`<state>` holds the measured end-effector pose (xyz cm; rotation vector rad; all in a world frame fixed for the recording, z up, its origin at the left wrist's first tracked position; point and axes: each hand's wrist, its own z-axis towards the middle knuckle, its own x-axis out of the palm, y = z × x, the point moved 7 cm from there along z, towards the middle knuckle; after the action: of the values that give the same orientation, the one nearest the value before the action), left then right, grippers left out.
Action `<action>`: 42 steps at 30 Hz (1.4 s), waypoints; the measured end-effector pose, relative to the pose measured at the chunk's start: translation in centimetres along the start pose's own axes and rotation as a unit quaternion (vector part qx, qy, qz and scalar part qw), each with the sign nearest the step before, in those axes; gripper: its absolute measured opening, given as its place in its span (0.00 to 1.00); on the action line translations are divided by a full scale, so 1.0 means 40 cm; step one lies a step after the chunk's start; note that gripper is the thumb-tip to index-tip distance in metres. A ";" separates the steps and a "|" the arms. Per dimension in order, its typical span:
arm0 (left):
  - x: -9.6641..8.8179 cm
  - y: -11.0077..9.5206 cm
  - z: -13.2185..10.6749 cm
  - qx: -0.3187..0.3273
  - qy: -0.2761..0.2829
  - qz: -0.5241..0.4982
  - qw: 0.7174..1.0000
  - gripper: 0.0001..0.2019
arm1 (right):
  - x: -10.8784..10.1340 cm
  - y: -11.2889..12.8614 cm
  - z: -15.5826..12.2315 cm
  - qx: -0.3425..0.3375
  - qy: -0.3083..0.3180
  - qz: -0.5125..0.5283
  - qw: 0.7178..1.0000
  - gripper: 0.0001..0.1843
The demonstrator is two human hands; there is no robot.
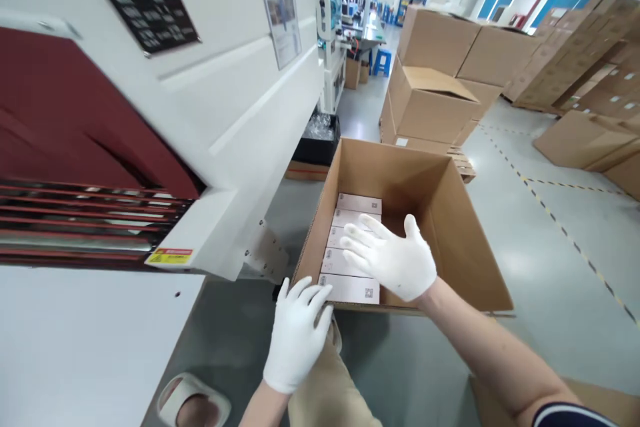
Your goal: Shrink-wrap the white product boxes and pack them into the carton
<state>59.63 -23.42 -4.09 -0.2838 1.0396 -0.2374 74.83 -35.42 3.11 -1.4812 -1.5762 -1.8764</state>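
A large open cardboard box [465, 240] stands in front of me. Along its left side lies a row of several small white boxes [345, 287], some with a printed square code on one end. My right hand [393, 257], in a white glove, hovers over that row with the fingers spread and the palm bare; it partly covers the middle boxes. Gloved in white too, my left hand [299, 330] rests at the near left corner of the carton, fingers stretched over its edge. Neither hand holds anything that I can see.
A white machine [240, 100] with a dark red curtain and rollers rises on the left, above a white table [85, 340]. Stacked cartons [435, 100] stand behind the box. A black bin [317, 143] holds clear plastic. Striped tape [555, 220] marks the floor at right.
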 end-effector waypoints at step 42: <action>-0.392 -0.035 -0.603 -0.105 -0.186 0.015 0.977 0.17 | 0.374 -0.867 -0.070 0.162 0.027 0.073 0.984 0.30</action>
<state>30.89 -22.48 -2.39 -0.4842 0.6960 -0.0409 41.25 -19.38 -3.97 -1.3489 -1.6087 -1.4843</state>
